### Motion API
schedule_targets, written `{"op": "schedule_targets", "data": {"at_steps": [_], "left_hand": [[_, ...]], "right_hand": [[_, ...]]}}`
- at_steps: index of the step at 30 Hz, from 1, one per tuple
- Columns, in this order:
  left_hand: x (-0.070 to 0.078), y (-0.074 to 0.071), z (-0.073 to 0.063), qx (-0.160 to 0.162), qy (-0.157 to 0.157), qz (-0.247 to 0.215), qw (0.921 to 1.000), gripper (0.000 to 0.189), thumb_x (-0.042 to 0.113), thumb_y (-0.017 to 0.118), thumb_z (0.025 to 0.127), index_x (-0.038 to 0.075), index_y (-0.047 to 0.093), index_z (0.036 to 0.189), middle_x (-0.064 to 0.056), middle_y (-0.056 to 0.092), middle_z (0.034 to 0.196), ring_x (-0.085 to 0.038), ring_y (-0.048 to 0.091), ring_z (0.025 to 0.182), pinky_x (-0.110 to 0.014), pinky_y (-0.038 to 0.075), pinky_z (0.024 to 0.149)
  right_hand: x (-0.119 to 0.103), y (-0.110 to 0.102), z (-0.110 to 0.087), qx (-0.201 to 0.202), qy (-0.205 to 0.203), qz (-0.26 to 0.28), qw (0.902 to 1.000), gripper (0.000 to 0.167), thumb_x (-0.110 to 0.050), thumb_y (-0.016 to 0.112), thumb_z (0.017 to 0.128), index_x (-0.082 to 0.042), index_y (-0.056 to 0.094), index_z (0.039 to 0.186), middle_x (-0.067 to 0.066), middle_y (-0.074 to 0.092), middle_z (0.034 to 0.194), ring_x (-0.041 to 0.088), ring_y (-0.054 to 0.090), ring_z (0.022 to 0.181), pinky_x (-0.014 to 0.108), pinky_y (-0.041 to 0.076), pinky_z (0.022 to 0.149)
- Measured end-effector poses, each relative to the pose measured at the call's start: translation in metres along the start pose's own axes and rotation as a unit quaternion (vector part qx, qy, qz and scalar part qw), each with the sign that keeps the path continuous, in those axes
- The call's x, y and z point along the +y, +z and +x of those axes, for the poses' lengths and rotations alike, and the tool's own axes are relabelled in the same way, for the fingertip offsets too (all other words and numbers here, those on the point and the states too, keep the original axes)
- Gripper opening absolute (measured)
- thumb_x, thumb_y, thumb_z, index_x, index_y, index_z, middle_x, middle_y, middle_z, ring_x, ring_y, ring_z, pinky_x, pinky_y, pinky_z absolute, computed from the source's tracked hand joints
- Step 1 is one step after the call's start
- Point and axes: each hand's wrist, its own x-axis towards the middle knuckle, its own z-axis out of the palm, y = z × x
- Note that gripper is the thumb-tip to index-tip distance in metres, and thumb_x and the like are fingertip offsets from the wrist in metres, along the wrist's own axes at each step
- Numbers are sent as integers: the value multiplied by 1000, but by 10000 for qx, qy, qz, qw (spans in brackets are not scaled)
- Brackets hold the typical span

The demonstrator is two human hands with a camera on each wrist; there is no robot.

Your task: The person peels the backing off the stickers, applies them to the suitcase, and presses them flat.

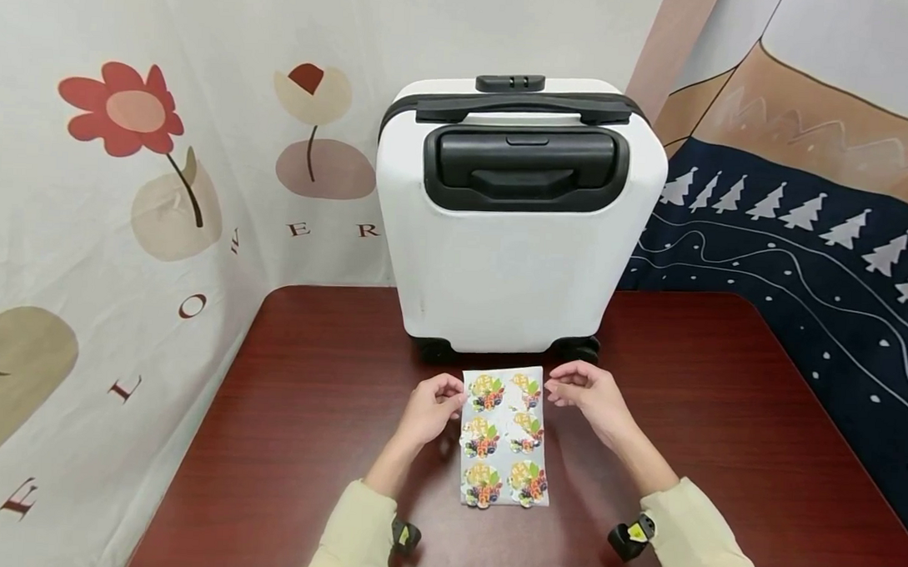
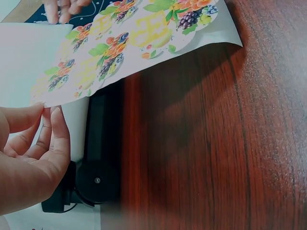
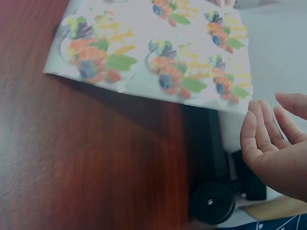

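Note:
A sheet of round fruit stickers [image 1: 504, 435], with several stickers in two columns, is held up in front of the white suitcase [image 1: 510, 277]. My left hand [image 1: 429, 409] pinches its left edge near the upper corner; the left wrist view shows thumb and fingertips of that hand [image 2: 36, 153] meeting on the paper. On the other side, my right hand [image 1: 591, 398] is beside the upper right edge. Its thumb stands apart from the loosely bent fingers in the right wrist view, and that hand [image 3: 276, 141] grips nothing. Whether its fingertips touch the paper is hard to tell.
The suitcase stands upright on a dark red wooden table [image 1: 306, 445], its black wheels [image 1: 434, 349] on the tabletop. Black handles [image 1: 525, 169] face me. Printed cloths with flowers [image 1: 135, 111] and trees [image 1: 765, 203] hang behind and along the sides.

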Motion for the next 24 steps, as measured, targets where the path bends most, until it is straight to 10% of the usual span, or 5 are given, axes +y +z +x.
{"op": "schedule_targets", "data": {"at_steps": [11, 19, 24], "left_hand": [[3, 1, 0, -69, -9, -121, 9999, 4, -6, 56, 85, -9, 57, 87, -11, 57, 75, -15, 54, 65, -47, 51, 67], [21, 0, -6, -238, 111, -218, 9994, 5, -10, 54, 85, -14, 54, 87, -26, 56, 78, -16, 53, 64, -21, 48, 58], [36, 0, -13, -276, 194, -209, 9992, 4, -13, 50, 85, -15, 53, 85, -33, 53, 80, -35, 56, 67, -22, 49, 59]], "right_hand": [[-17, 28, 7, -278, -176, -77, 9994, 24, -2, 64, 82, 11, 56, 101, 21, 62, 91, 21, 63, 76, 37, 51, 69], [-17, 47, 8, -325, -205, -471, 9981, 18, -1, 64, 82, 5, 62, 99, 18, 64, 97, 22, 61, 81, 36, 52, 69], [-15, 53, 8, -234, -331, -706, 9967, 17, 2, 65, 80, 6, 62, 97, 17, 64, 91, 22, 61, 76, 33, 51, 65]]}}
